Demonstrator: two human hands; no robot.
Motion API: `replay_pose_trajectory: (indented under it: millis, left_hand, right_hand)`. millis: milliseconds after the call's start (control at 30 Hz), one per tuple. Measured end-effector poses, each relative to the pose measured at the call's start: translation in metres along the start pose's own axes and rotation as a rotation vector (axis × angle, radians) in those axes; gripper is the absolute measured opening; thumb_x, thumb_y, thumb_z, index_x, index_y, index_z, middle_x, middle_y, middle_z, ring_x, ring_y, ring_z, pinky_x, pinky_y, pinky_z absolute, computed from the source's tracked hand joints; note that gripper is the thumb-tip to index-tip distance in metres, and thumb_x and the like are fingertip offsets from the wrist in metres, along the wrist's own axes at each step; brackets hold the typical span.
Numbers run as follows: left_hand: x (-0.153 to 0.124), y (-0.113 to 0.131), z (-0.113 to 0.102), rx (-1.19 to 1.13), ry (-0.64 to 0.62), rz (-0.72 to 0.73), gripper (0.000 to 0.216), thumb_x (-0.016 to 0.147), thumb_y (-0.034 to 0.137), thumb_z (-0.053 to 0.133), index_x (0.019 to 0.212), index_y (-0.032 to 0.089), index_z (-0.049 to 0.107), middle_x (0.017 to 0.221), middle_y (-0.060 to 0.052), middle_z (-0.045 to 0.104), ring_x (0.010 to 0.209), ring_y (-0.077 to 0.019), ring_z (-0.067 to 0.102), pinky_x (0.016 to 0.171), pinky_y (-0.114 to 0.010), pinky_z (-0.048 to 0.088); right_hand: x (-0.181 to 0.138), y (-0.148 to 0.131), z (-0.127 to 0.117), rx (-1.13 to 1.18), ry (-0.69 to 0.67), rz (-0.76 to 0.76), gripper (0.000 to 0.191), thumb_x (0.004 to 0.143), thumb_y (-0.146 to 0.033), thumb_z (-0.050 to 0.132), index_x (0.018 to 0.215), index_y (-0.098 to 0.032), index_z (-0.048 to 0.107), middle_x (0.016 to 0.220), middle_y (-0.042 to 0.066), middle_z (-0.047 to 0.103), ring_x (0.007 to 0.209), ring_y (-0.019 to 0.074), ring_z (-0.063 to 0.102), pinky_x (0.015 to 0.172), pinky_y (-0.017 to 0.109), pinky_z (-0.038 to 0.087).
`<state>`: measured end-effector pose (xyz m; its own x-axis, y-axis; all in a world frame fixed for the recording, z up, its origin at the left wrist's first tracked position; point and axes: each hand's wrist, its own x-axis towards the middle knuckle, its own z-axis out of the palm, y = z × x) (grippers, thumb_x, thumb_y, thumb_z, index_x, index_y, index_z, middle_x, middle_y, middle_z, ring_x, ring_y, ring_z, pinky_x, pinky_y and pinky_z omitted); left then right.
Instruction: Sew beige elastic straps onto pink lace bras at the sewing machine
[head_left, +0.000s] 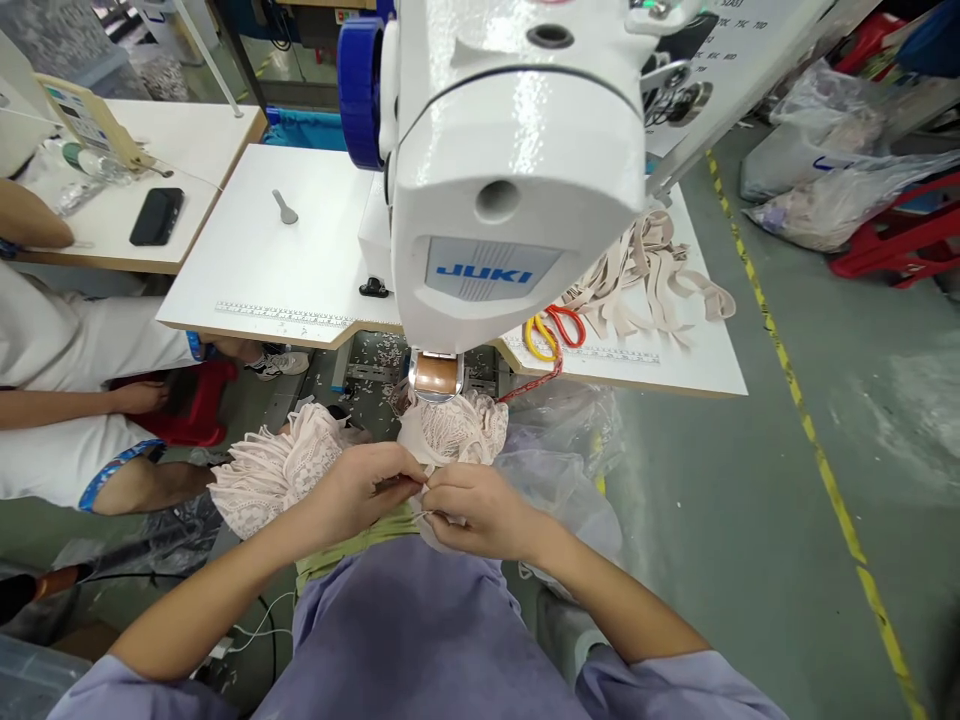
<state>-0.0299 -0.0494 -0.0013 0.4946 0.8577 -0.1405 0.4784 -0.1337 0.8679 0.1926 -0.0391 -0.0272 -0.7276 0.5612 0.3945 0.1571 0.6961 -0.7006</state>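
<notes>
Just below the white JUKI sewing machine (517, 190), close in front of the lilac top (405, 625), pinching pale lace fabric (456, 425) between thumb and forefinger of left hand (373, 484) and right hand (480, 508), with tips of each grip almost meeting, other fingers curled and forearms (225, 580) slanting inward. Bunched mostly between fingertips and machine, right of a fanned lace stack (277, 465), this side of the worktop (247, 250).
</notes>
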Motion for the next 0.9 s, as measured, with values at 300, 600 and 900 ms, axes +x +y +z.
replay_pose_trajectory:
  millis: [300, 600, 900]
  left_hand:
    - [0.013, 0.009, -0.006, 0.156, -0.251, -0.049, 0.012, 0.09, 0.026, 0.055, 0.084, 0.021, 0.063, 0.078, -0.002, 0.065, 0.07, -0.0165, 0.057, 0.061, -0.027, 0.038]
    - [0.025, -0.001, 0.002, -0.21, -0.118, -0.129, 0.006, 0.083, 0.026, 0.059, 0.082, 0.02, 0.059, 0.085, -0.002, 0.061, 0.074, -0.0149, 0.054, 0.065, -0.025, 0.043]
    - [0.012, 0.013, 0.022, -0.461, 0.263, -0.163, 0.021, 0.089, 0.036, 0.064, 0.094, 0.018, 0.072, 0.091, -0.006, 0.071, 0.084, -0.0172, 0.064, 0.076, -0.028, 0.052]
  right_hand:
    - [-0.009, 0.0, 0.012, -0.148, -0.058, 0.008, 0.019, 0.087, -0.009, 0.046, 0.076, -0.022, 0.056, 0.068, 0.001, 0.06, 0.064, 0.0144, 0.054, 0.06, 0.027, 0.039]
    - [-0.009, 0.0, 0.03, 0.106, 0.238, 0.338, 0.011, 0.087, -0.018, 0.055, 0.085, -0.024, 0.065, 0.08, 0.002, 0.069, 0.073, 0.0168, 0.065, 0.067, 0.029, 0.05]
    - [0.003, -0.014, 0.016, 0.114, 0.345, 0.314, 0.015, 0.089, -0.016, 0.055, 0.089, -0.025, 0.067, 0.083, 0.001, 0.072, 0.078, 0.016, 0.067, 0.07, 0.028, 0.053]
